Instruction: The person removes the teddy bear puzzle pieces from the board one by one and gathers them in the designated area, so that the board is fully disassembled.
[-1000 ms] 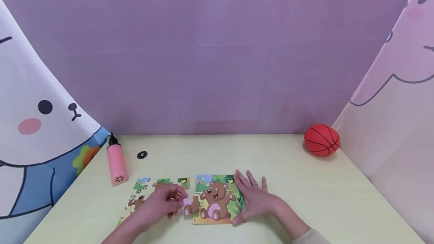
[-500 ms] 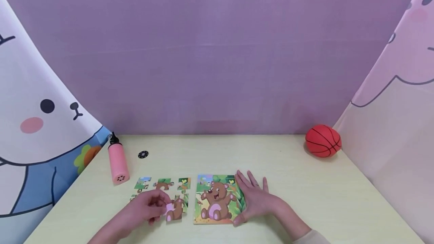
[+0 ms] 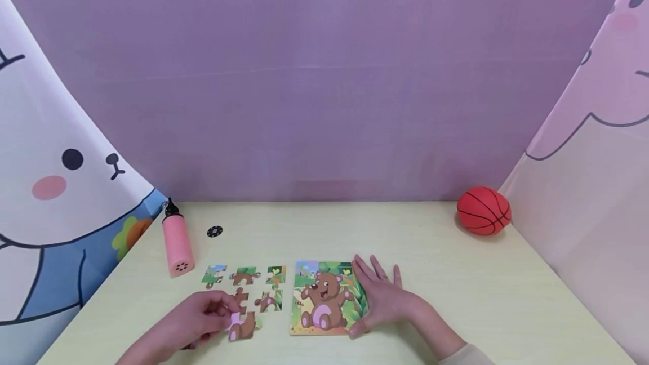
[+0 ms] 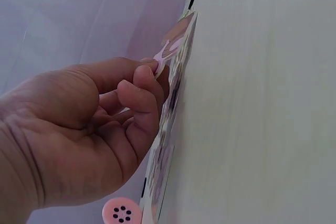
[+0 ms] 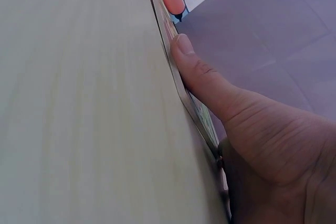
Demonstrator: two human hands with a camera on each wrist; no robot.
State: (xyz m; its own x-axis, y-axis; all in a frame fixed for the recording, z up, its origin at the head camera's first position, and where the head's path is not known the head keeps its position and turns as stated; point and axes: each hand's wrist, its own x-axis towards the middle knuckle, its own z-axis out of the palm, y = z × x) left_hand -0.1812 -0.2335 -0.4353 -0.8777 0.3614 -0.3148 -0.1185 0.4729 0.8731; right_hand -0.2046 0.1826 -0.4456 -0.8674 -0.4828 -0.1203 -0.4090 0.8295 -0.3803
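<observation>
In the head view my left hand (image 3: 200,319) pinches a jigsaw piece (image 3: 243,326) showing a brown bear's foot, among loose pieces at the front left. The left wrist view shows the pinched jigsaw piece (image 4: 170,47) between thumb and fingertips. My right hand (image 3: 383,299), fingers spread, rests along the right edge of the bear picture board (image 3: 324,300). Its thumb lies on the board's near right corner. Behind the left hand lie a sky piece (image 3: 216,275), a bear-head piece (image 3: 245,276), a bird piece (image 3: 276,275) and a bear-arm piece (image 3: 270,301). The left hand partly hides other pieces.
On the pale table (image 3: 431,275), a pink cylinder with a black nozzle (image 3: 177,245) lies at the back left. Beside it is a black round chip (image 3: 215,231). A red ball (image 3: 484,210) sits at the back right, near the purple backdrop (image 3: 314,100).
My left hand has carried the pinched jigsaw piece leftward, away from the picture board, and slightly nearer the front. The right hand stays on the board.
</observation>
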